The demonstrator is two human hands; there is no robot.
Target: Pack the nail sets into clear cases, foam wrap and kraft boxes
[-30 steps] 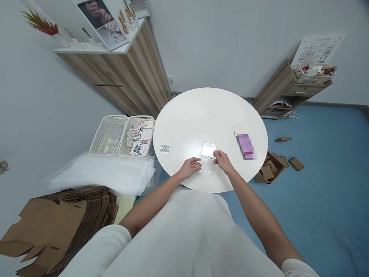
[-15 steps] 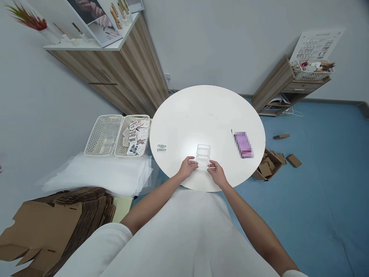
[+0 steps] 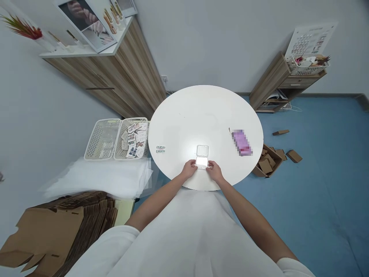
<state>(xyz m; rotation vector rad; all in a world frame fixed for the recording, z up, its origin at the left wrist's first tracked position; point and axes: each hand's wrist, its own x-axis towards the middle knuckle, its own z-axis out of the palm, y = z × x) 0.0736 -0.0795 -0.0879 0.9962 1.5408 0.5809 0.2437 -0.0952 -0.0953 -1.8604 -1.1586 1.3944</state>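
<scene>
**Two hands at an open clear case**

From where I stand, the person's left hand point(image 3: 189, 169) and right hand point(image 3: 213, 171) flank a clear, rectangular plastic case point(image 3: 202, 162) on the round white tabletop point(image 3: 207, 111). The case lies open, its lid half stretching away beyond the hands and its near half between them. Each hand is partly closed, fingers bent at one side edge of that near half; the left has hold of one edge, the right the opposite one. How firmly they press, I can't tell.

Out to the left of the hands, near the tabletop's rim, lies a small set of blue-green oval pieces point(image 3: 160, 149) in two rows. Well to the right of the hands is a pixelated purple rectangular item point(image 3: 242, 142).

Past the tabletop's left edge sit two white plastic baskets side by side: the farther one point(image 3: 92, 143) holds clear plastic pieces, the nearer one point(image 3: 117, 148) a heap of patterned cards. Closer to the person are translucent white sheets point(image 3: 98, 177) and a stack of flattened brown cardboard point(image 3: 52, 227). On the blue floor, beyond the right hand, stands an open cardboard box point(image 3: 260, 172) of small brown pieces.
</scene>
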